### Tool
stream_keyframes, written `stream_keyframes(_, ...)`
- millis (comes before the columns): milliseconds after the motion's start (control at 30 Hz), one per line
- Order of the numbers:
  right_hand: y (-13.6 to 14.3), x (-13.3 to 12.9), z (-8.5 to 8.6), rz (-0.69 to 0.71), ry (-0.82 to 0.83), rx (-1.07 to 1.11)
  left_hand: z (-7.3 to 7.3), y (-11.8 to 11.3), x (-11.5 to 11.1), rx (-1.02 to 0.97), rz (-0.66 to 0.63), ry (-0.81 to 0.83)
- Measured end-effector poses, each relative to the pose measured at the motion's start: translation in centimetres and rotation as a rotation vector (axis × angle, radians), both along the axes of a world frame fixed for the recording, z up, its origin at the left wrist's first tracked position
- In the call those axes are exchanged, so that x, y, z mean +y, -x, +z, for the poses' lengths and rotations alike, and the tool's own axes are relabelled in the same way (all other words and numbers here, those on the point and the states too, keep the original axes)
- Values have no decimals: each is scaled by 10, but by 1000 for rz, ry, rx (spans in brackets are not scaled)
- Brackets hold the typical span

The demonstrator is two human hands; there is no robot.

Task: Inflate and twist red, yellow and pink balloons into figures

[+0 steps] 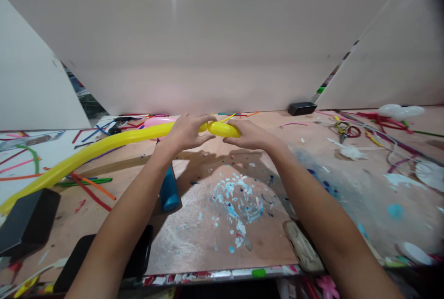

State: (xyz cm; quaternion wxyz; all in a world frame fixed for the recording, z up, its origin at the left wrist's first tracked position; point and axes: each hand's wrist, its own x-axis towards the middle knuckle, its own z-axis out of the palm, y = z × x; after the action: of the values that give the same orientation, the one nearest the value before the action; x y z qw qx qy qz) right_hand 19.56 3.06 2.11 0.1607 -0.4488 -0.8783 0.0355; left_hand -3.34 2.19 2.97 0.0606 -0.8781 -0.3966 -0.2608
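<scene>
A long yellow modelling balloon runs from the left edge of the table into my left hand, whose fingers are wrapped round it. Just right of that hand the balloon narrows to a pinched or twisted spot, then swells into a short segment. My right hand grips the end of this short segment between thumb and fingers. Both hands are raised over the far middle of the table, and their shadows fall below. Under my left forearm lies a blue cylinder, partly covered by the arm.
Loose uninflated balloons litter the left side. A black box stands at lower left and a small black box at the back. Scissors and a white balloon lie right. White panels close off the back. A phone-like object rests near the front edge.
</scene>
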Motion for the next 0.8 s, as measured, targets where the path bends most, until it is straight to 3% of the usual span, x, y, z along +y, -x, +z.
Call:
stream_keyframes(100, 4, 1, 0, -139, -204, 28, 0, -2, -1, -9, 67, 14)
stream_keyframes(167, 6, 1, 0, -151, -270, 51, 1, -1, 0, -5, 107, -2)
stream_keyframes(333, 3, 3, -4, -1, -179, -7, 1, 2, 4, 57, 46, -108)
stream_keyframes(600, 4, 6, -7, -197, -295, 48, -2, -3, 3, 72, 81, -73)
stream_keyframes(700, 4, 6, -5, -153, -379, 84, -1, -1, 5, 68, 92, -75)
stream_keyframes(800, -1, 6, -3, -83, -297, 73, 1, 4, 7, 69, 112, -123)
